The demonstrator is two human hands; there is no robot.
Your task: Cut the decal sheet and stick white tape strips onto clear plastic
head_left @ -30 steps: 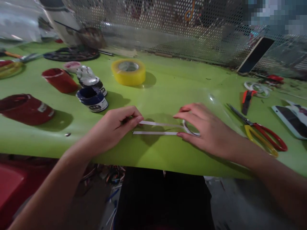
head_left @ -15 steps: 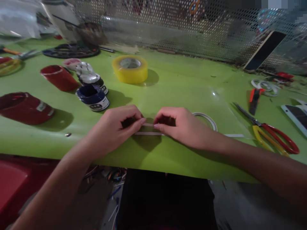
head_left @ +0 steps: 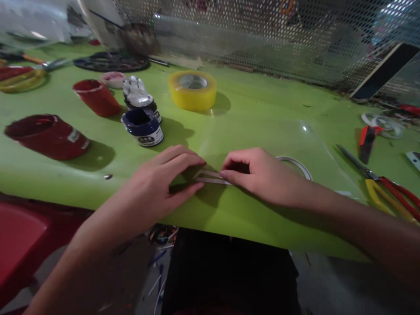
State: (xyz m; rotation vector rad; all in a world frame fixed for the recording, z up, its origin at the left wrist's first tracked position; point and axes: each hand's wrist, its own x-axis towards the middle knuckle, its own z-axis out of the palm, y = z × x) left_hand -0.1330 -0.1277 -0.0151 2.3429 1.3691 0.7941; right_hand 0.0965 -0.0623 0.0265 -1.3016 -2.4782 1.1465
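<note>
My right hand [head_left: 259, 177] pinches a thin pale strip [head_left: 210, 174] between thumb and fingertips, just above the green tabletop. My left hand [head_left: 160, 177] is at the strips' left ends with thumb and fingers spread apart. Whether its fingertips touch a strip I cannot tell. Below the held strip, a second narrow white strip [head_left: 213, 180] lies on the table; its right part runs out of sight under my right hand. Behind my right wrist lies a thin white ring [head_left: 297, 165], like a narrow tape roll, partly covered by that hand.
A yellow tape roll [head_left: 192, 90] stands farther back. To the left are a blue paint pot [head_left: 142, 127], a dark red cup [head_left: 49, 138] and an orange-red cup [head_left: 96, 98]. Scissors [head_left: 390, 188] and a red-and-black cutter [head_left: 368, 142] lie at the right. A perforated panel [head_left: 262, 39] borders the back.
My left thumb and fingers have parted from their pinch on the strip. My right hand keeps its pinch. The whole view has shifted, so table items appear farther right.
</note>
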